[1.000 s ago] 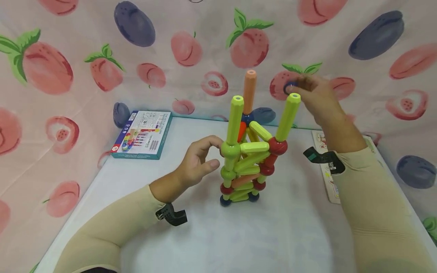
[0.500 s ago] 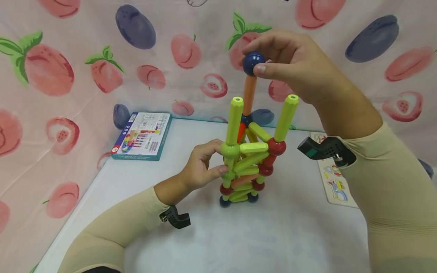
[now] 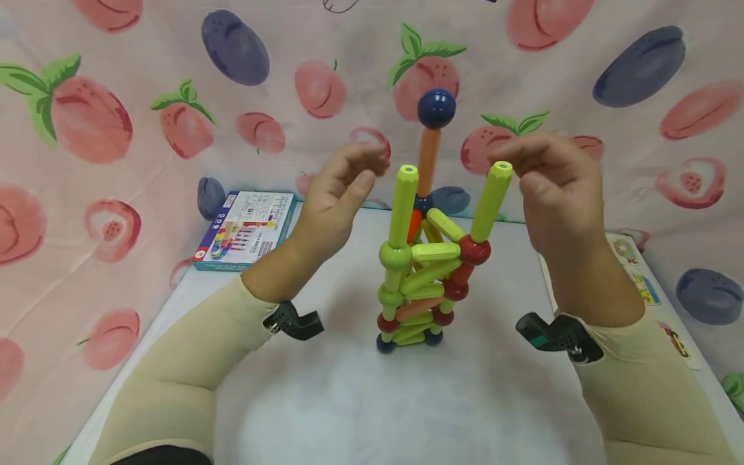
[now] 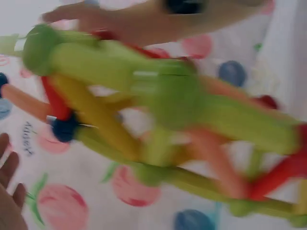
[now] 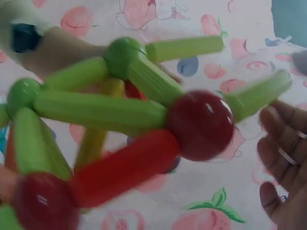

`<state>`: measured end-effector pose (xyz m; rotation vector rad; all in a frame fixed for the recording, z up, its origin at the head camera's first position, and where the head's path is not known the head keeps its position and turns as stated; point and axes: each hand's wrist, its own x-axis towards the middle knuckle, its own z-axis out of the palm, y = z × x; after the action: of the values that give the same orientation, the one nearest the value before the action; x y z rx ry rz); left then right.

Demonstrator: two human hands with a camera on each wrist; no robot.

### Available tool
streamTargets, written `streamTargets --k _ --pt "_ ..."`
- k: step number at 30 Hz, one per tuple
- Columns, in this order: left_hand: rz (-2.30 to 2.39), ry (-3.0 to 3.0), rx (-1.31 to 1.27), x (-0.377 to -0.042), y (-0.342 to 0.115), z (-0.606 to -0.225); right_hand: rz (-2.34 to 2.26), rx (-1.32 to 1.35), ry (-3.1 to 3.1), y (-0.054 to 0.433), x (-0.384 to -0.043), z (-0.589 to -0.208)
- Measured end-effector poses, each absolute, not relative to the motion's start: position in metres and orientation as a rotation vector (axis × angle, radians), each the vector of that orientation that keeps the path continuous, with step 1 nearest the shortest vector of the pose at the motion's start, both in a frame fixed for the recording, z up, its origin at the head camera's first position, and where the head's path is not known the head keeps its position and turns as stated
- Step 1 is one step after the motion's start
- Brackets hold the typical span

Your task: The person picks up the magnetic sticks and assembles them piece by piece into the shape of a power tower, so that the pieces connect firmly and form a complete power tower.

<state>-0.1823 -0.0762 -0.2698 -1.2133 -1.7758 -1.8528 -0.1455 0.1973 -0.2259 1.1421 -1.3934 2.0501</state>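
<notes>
A tower of magnetic rods and balls stands on the white table in the head view, mostly green rods with red, green and blue balls. At its back, a dark blue ball (image 3: 436,108) tops an orange rod (image 3: 428,161). Two green rods rise in front with bare tips: the left rod (image 3: 403,206) from a green ball (image 3: 395,256), the right rod (image 3: 491,201) from a red ball (image 3: 475,249). My left hand (image 3: 334,200) is raised left of the tower, holding nothing. My right hand (image 3: 560,194) hovers beside the right rod, fingers loosely bent and empty, also visible in the right wrist view.
A flat toy box (image 3: 247,226) lies at the table's back left. On the right, a board with printed pictures (image 3: 645,284) lies partly behind my right forearm. A fruit-patterned cloth (image 3: 349,64) hangs behind the table.
My right hand brought the blue ball onto the orange rod, let go and moved right and down. My left hand left the tower's left side and rose.
</notes>
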Motion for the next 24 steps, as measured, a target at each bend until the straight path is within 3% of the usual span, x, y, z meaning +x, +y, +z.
streamTargets --k 6,24 --pt "-1.959 -1.874 -1.405 -0.202 -0.052 -0.226 1.671 0.942 -1.798 0.193 -0.118 -0.239" --pt "-1.652 -2.193 -1.445 -0.192 -0.048 -0.223 1.534 0.854 -2.000 0.186 -0.116 -0.237"
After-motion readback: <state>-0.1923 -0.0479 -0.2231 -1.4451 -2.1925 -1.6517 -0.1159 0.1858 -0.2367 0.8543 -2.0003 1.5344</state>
